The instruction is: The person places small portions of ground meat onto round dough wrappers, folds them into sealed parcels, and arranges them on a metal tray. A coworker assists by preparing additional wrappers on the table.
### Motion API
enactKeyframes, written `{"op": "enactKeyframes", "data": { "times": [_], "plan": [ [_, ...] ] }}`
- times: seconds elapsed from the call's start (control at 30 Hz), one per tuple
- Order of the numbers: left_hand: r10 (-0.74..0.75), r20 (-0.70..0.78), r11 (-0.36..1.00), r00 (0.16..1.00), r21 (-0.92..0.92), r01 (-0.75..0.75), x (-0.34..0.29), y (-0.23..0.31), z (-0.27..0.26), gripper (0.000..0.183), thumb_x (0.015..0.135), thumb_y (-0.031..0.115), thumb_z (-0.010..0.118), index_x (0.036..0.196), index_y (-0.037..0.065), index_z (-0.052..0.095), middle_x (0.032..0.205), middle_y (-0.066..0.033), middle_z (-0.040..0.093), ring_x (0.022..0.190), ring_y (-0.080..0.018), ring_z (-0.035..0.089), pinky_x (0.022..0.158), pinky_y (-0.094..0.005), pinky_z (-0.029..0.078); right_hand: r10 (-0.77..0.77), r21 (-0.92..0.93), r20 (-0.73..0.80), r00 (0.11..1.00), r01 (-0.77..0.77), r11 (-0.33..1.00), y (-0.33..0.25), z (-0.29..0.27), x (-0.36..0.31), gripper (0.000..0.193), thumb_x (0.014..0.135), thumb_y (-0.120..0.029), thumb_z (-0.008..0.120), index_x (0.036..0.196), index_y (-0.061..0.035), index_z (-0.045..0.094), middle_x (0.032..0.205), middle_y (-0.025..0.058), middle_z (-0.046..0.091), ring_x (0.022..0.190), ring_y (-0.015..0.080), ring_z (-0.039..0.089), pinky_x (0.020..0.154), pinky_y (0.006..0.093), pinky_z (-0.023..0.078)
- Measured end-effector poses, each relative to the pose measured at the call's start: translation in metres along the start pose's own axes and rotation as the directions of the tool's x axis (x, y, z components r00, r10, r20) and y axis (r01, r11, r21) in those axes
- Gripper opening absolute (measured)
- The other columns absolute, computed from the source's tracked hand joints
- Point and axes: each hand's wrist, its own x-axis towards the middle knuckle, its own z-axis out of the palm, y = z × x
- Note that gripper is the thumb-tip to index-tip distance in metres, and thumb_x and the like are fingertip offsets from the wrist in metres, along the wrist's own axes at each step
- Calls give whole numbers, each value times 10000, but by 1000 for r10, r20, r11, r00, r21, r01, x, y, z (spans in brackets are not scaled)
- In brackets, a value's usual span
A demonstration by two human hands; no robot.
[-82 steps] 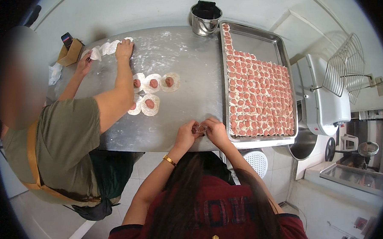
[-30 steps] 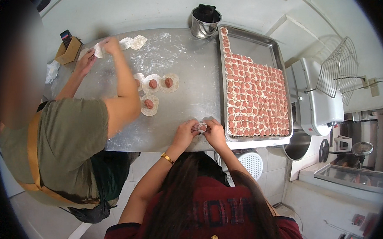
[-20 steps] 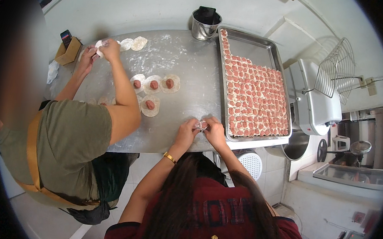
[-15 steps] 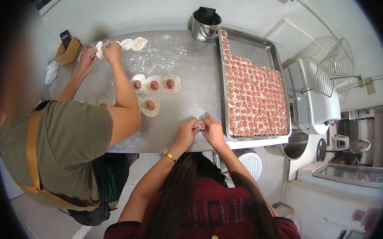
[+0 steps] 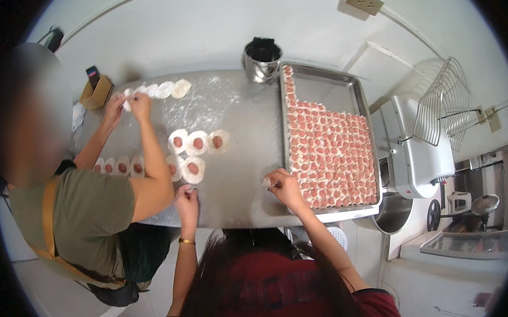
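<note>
1. Left hand (image 5: 187, 200): resting at the near edge of the floured steel table (image 5: 236, 175), just below the filled dough rounds (image 5: 193, 153). Fingers curled inward; whether anything is pinched between them cannot be told. A gold bangle (image 5: 186, 241) sits on the wrist.
2. Right hand (image 5: 284, 185): close to the left rim of the baking tray (image 5: 336, 88), fingers closed around a small folded dumpling (image 5: 269, 182), pale, mostly hidden by the fingers.
3. Filled dough rounds: five white circles, each with a pink lump of filling at the centre, lying flat in two rows at mid-table, between the two workers.
4. Baking tray: rectangular metal, on the right part of the table, packed in tight rows with finished pink-and-white pieces (image 5: 333, 150); far end bare.
5. Metal pot (image 5: 261, 59): at the far table edge, just left of the tray's far corner.
6. Co-worker in olive shirt (image 5: 92, 219): on the left, both hands (image 5: 126, 103) at a row of plain dough rounds (image 5: 158, 90) near the far left corner; further filled rounds (image 5: 117, 165) lie beside the forearm.
7. Cardboard box (image 5: 96, 91): small, at the left table corner.
8. Dough mixer (image 5: 418, 154): white, with wire guard, right of the table.
</note>
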Motion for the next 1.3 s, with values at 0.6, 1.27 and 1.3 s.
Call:
{"op": "enactKeyframes", "data": {
  "times": [0.6,1.27,1.3],
  "plan": [
    [-150,-261,931,954,286,225,-1,13,35,144,774,99,648,825,-27,600,702,-133,620,636,-261,599,609,-378,476,-66,-461,-18,998,51,886,229,-205,241,295,622,26,599,891,-57,690,835,141,624,762,312,618,699,366,497],
    [-123,-294,913,948,340,224,-20,13,39,147,790,101,636,827,-31,579,732,-157,609,650,-296,591,617,-395,470,190,-212,187,964,-150,966,198,-216,234,332,730,-2,551,1019,-88,689,883,168,674,808,319,645,721,362,510],
    [-107,-282,910,954,359,208,-17,19,40,150,791,103,636,826,-32,579,731,-159,609,650,-301,593,618,-398,470,167,-213,202,965,-123,969,206,-217,235,341,731,-1,552,1031,-94,686,893,167,675,815,315,647,725,360,511]
  ]
}}
